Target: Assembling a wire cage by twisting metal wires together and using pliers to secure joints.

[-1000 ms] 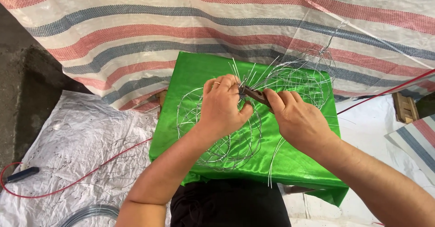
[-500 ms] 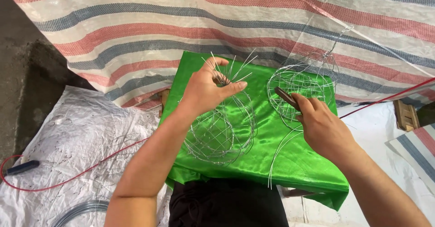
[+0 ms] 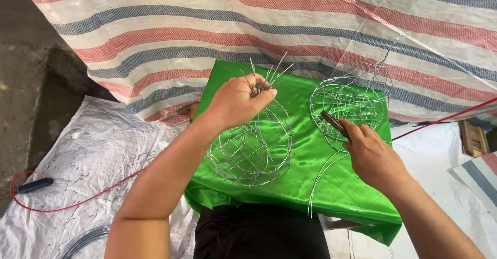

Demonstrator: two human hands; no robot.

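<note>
Left hand (image 3: 235,101) clenched on the gathered top of a round, silvery wire cage frame (image 3: 252,148), loose wire ends (image 3: 269,72) fanning up past the fingertips. Frame resting on a shiny green satin cloth (image 3: 310,186) draped over the lap, roughly at the cloth's middle. Right hand (image 3: 370,153) closed around a dark, slim plier-like tool (image 3: 334,123), tip pointing up and left, apart from the left hand. Beyond the tool, a second round wire frame (image 3: 349,101) with a twisted stem, lying at the cloth's far right corner, well clear of the first. Long loose strand of wire (image 3: 323,173) curving down across the cloth below the right hand. Probably best to keep the bundle pinched tight and low, just under the splayed ends, so nothing springs apart; bring the tool's tip in close beside the fingertips, not across them; steady the frame against the cloth. Behind, a red, blue and white striped woven tarp (image 3: 207,26); on the left, a thin red cable (image 3: 67,207) on white plastic sheeting (image 3: 77,155).
</note>
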